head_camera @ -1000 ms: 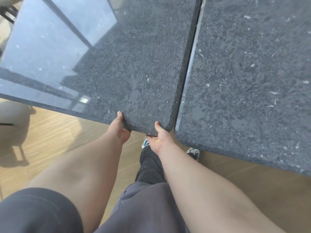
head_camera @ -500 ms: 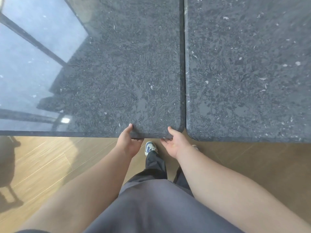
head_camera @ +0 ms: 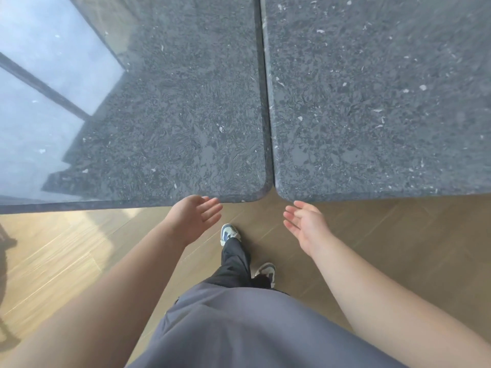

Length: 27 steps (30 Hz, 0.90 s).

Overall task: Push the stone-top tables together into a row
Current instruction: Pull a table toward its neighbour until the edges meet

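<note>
Two dark speckled stone-top tables fill the upper half of the head view. The left table (head_camera: 172, 115) and the right table (head_camera: 372, 102) stand side by side with a thin dark seam between their long edges, and their near edges line up. My left hand (head_camera: 195, 215) hovers palm up just below the left table's near edge, fingers relaxed and holding nothing. My right hand (head_camera: 305, 221) hangs free below the right table's rounded corner, fingers loosely spread, apart from the stone.
Wooden plank floor (head_camera: 79, 248) lies below the tables. My feet in blue and white sneakers (head_camera: 229, 233) stand near the seam. A bright window reflection covers the left table's far left part. A dark chair shadow sits at the left frame edge.
Both hands gripped the left table's near corner edge before; now they have let go and pulled back. The gap between the tables has narrowed to a thin seam.
</note>
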Each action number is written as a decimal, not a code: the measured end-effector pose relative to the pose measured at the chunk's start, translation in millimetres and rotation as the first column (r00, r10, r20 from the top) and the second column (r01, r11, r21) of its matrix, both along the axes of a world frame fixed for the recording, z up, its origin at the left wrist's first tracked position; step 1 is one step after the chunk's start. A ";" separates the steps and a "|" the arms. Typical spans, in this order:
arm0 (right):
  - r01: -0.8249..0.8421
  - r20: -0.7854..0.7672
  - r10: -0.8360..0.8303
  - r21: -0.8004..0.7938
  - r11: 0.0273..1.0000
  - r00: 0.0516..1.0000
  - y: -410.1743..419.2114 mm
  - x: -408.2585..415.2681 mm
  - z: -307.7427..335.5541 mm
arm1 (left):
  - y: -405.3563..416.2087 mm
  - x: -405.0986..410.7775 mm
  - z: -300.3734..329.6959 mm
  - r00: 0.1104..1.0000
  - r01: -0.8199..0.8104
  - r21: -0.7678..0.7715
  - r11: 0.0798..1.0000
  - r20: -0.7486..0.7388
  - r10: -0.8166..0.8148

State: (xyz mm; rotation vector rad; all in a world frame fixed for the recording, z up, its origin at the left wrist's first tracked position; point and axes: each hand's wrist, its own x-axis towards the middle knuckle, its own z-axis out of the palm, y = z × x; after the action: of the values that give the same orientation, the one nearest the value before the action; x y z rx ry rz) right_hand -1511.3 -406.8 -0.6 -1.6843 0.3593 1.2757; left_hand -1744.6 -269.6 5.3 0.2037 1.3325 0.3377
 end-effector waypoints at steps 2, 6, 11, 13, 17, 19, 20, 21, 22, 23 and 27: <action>0.023 0.028 -0.023 -0.014 1.000 0.999 -12.1 5.7 4.5 | -6.7 2.9 10.4 0.999 0.032 0.075 0.997 0.010 -0.033; 0.075 0.058 -0.077 0.030 0.997 0.995 -37.2 5.5 21.2 | -22.4 2.5 31.9 0.990 0.139 0.182 0.973 -0.015 -0.139; 0.155 0.078 -0.160 0.073 0.985 0.984 -61.2 -15.1 47.4 | -24.2 -13.0 59.6 0.984 0.177 0.320 0.931 -0.034 -0.175; 0.173 0.090 -0.181 0.091 0.981 0.979 -64.6 -27.8 56.1 | -17.7 -19.2 68.1 0.974 0.221 0.343 0.913 -0.030 -0.225; 0.217 0.155 -0.232 0.108 0.970 0.960 -60.4 -55.0 71.4 | 6.0 -28.0 76.3 0.932 0.346 0.390 0.853 -0.041 -0.360; 0.256 0.199 -0.273 0.108 0.961 0.941 -54.8 -73.4 76.3 | 20.4 -30.3 76.0 0.897 0.414 0.426 0.805 -0.042 -0.440; 0.283 0.219 -0.301 0.112 0.953 0.928 -50.9 -84.9 78.7 | 27.5 -30.8 76.4 0.871 0.455 0.449 0.769 -0.043 -0.490; 0.317 0.234 -0.338 0.120 0.941 0.912 -46.3 -98.1 80.7 | 34.2 -31.5 78.0 0.837 0.498 0.472 0.728 -0.043 -0.545; 0.359 0.242 -0.382 0.135 0.924 0.892 -41.3 -112.9 82.3 | 40.5 -32.6 80.0 0.799 0.540 0.494 0.681 -0.046 -0.600; 0.405 0.244 -0.433 0.159 0.901 0.868 -35.6 -128.9 84.1 | 46.5 -34.7 81.2 0.755 0.579 0.516 0.631 -0.046 -0.654; 0.621 0.238 -0.677 0.272 0.735 0.697 -9.9 -204.4 99.4 | 72.5 -52.1 92.5 0.517 0.705 0.594 0.389 -0.055 -0.854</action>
State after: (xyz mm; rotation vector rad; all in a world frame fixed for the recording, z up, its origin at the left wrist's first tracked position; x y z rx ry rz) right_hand -1715.7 -416.8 98.8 -1.3879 0.5702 0.4671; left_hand -1796.7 -197.1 97.8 1.2346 0.6882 -0.1049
